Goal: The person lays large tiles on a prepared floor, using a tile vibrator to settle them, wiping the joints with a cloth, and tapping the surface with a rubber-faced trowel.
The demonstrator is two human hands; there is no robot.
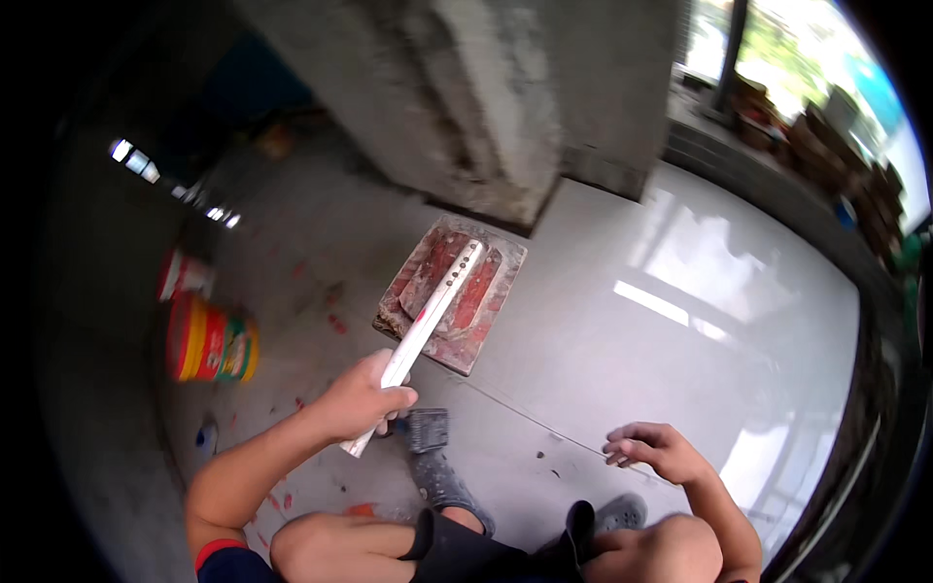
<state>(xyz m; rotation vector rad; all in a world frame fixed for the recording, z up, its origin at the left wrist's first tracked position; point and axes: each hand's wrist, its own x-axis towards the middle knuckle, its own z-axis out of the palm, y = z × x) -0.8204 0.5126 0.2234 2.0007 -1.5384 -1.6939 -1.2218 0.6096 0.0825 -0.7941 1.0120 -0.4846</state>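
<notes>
Left hand [362,398]: fingers are wrapping fully around the lower part of a pale metal bar [420,335], thumb lying across the top; the forearm is coming in from 7 o'clock, elbow bent, wrist straight. The bar is running from the fist toward 1 o'clock, its short tail sticking out below the fist toward 7 o'clock. Its far end, showing a row of small dark holes, is lying over a square board [453,291].

Right hand [649,449]: holding nothing, fingers curling loosely inward and pointing toward 9 o'clock, fingertips hovering at or just above a thin floor joint [544,428]; whether they are touching it cannot be told. The forearm is entering from 5 o'clock, resting by the right knee.

Board: red-and-grey, smeared with dried mortar, lying flat on the floor at 12 o'clock from the left hand, just in front of a rough grey wall corner [486,117].

Shoes: a mortar-spattered grey left shoe [434,466] is sitting just at 4 o'clock of the left fist; a second grey shoe [619,510] is showing at 7 o'clock of the right hand. The person is squatting, both knees appearing at the lower edge.

Floor [680,321]: glossy pale tiles are reflecting window light at 3 o'clock.

Buckets: a yellow-and-red bucket [212,340] is standing at 9 o'clock of the left hand, well apart, with a red-and-white one [183,275] just beyond it.
</notes>
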